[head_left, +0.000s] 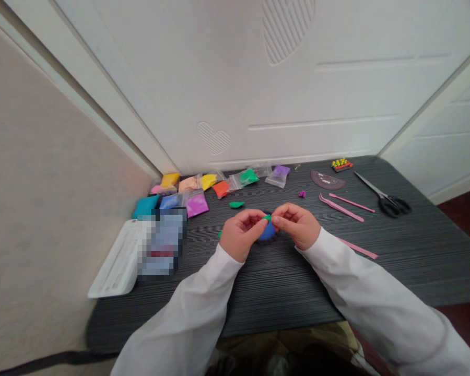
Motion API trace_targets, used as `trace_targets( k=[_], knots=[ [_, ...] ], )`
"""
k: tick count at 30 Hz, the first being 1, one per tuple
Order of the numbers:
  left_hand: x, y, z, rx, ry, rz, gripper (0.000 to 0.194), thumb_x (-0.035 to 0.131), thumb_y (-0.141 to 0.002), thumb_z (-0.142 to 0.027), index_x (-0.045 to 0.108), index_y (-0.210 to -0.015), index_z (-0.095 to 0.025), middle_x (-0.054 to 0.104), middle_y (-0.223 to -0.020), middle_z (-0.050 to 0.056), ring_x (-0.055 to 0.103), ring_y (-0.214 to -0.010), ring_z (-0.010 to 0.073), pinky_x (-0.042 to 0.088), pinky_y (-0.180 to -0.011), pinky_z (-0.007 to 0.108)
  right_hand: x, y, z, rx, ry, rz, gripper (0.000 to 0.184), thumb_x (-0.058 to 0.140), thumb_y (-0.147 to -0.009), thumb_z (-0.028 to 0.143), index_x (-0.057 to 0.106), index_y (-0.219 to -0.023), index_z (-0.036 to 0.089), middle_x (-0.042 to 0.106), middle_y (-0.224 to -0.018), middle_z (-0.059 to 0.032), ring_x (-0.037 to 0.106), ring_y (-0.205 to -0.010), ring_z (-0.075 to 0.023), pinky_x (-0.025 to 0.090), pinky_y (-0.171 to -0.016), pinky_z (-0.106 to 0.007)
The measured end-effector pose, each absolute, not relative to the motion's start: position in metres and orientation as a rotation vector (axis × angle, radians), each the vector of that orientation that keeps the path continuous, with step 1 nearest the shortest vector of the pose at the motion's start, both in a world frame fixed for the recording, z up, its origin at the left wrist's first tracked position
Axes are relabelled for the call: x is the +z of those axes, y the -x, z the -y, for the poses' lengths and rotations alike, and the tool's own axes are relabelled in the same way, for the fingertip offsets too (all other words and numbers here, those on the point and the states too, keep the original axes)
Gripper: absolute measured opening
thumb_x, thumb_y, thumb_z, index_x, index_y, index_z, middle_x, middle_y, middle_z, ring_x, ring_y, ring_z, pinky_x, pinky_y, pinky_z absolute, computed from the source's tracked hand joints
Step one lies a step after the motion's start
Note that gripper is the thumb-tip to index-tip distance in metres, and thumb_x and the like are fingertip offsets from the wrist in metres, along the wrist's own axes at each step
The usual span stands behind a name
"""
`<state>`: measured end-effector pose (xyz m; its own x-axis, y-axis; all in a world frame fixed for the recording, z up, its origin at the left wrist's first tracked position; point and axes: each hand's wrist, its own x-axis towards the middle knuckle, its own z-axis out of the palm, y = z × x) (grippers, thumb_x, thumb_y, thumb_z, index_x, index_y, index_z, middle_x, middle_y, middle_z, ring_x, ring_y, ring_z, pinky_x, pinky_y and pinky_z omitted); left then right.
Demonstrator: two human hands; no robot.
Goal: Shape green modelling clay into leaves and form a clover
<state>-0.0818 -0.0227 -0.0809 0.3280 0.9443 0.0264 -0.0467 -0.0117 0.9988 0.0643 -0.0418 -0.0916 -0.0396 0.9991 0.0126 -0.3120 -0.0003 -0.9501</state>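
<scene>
A green piece (pixel 267 217) is pinched between left hand (pixel 239 235) and right hand (pixel 298 225), apparently being shaped, with light, even fingertip pressure seemingly called for next.

Dark grained tabletop (pixel 282 303): coloured packets (pixel 221 189) along back left, teal packet (pixel 145 206) just beyond white tray (pixel 115 261); green leaf-shaped piece (pixel 237 204) near blue disc (pixel 267 233); small purple lump (pixel 302 194); farther right, protractor (pixel 326 180), pink tweezers (pixel 343 209), pink stick (pixel 352 203), pink strip (pixel 360 249), black-handled scissors (pixel 381 197); small yellow-and-red piece (pixel 341 165) near back edge
</scene>
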Motion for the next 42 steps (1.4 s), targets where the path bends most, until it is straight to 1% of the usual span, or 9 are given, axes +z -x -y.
trace_targets(
  k=[6, 12, 16, 20, 27, 32, 37, 42],
  knots=[
    [-0.0809, 0.0816, 0.0217, 1.003, -1.328, -0.906, 0.014, 0.062, -0.066, -0.022, 0.060, -0.077, -0.015, 0.059, -0.067, 0.000, 0.054, -0.062, 0.0093, 0.043, -0.061, 0.022, -0.0924, -0.0646, 0.0427, 1.357, 0.981, 1.024, 0.016, 0.067, -0.062, 0.030, 0.061, -0.072, 0.018, 0.060, -0.061, 0.0024, 0.052, -0.056, -0.0078, 0.042, -0.056, -0.024],
    [-0.0848, 0.0818, 0.0229, 0.999, -1.316, -0.892, 0.018, 0.063, -0.066, -0.025, 0.062, -0.081, -0.016, 0.061, -0.073, 0.002, 0.055, -0.066, 0.0111, 0.045, -0.062, 0.023, -0.0893, -0.0632, 0.0428, 1.309, 0.992, 1.019, 0.018, 0.069, -0.060, 0.028, 0.056, -0.068, 0.019, 0.055, -0.061, 0.0045, 0.049, -0.056, -0.0066, 0.039, -0.055, -0.021],
    [-0.0877, 0.0808, 0.0220, 1.007, -1.293, -0.905, 0.022, 0.065, -0.063, -0.028, 0.062, -0.081, -0.015, 0.062, -0.073, 0.002, 0.055, -0.066, 0.0112, 0.045, -0.063, 0.024, -0.0884, -0.0626, 0.0430, 1.299, 1.000, 1.021, 0.021, 0.069, -0.059, 0.028, 0.055, -0.072, 0.020, 0.055, -0.062, 0.0050, 0.049, -0.057, -0.0070, 0.039, -0.055, -0.022],
    [-0.0869, 0.0806, 0.0214, 1.003, -1.287, -0.918, 0.020, 0.065, -0.063, -0.026, 0.062, -0.079, -0.015, 0.061, -0.071, 0.001, 0.055, -0.063, 0.0096, 0.044, -0.061, 0.023, -0.0895, -0.0627, 0.0437, 1.313, 1.017, 1.060, 0.018, 0.067, -0.062, 0.030, 0.057, -0.072, 0.019, 0.057, -0.063, 0.0036, 0.050, -0.058, -0.0074, 0.040, -0.057, -0.023],
    [-0.0809, 0.0801, 0.0220, 0.998, -1.295, -0.938, 0.015, 0.064, -0.063, -0.024, 0.059, -0.074, -0.015, 0.059, -0.063, -0.001, 0.053, -0.057, 0.0088, 0.042, -0.056, 0.021, -0.0907, -0.0623, 0.0453, 1.296, 1.048, 1.146, 0.018, 0.065, -0.064, 0.033, 0.056, -0.072, 0.019, 0.054, -0.061, 0.0034, 0.046, -0.055, -0.0078, 0.036, -0.053, -0.023],
    [-0.0833, 0.0801, 0.0209, 0.991, -1.298, -0.939, 0.017, 0.064, -0.063, -0.024, 0.059, -0.077, -0.016, 0.061, -0.067, 0.000, 0.055, -0.061, 0.0098, 0.043, -0.060, 0.022, -0.0906, -0.0620, 0.0467, 1.235, 1.075, 1.252, 0.020, 0.064, -0.065, 0.032, 0.054, -0.076, 0.019, 0.051, -0.063, 0.0032, 0.044, -0.056, -0.0084, 0.036, -0.054, -0.024],
    [-0.0842, 0.0811, 0.0204, 0.973, -1.285, -0.938, 0.019, 0.065, -0.062, -0.023, 0.060, -0.078, -0.015, 0.063, -0.069, 0.000, 0.057, -0.063, 0.0109, 0.045, -0.062, 0.023, -0.0917, -0.0618, 0.0473, 1.172, 1.090, 1.277, 0.018, 0.063, -0.066, 0.031, 0.051, -0.073, 0.020, 0.049, -0.062, 0.0039, 0.043, -0.055, -0.0083, 0.035, -0.053, -0.023],
    [-0.0831, 0.0818, 0.0209, 0.957, -1.289, -0.937, 0.017, 0.066, -0.063, -0.024, 0.062, -0.077, -0.015, 0.064, -0.072, 0.001, 0.058, -0.065, 0.0106, 0.045, -0.063, 0.022, -0.0911, -0.0629, 0.0472, 1.229, 1.050, 1.214, 0.022, 0.063, -0.067, 0.032, 0.054, -0.083, 0.021, 0.052, -0.064, 0.0031, 0.046, -0.057, -0.0089, 0.036, -0.055, -0.023]
  ],
)
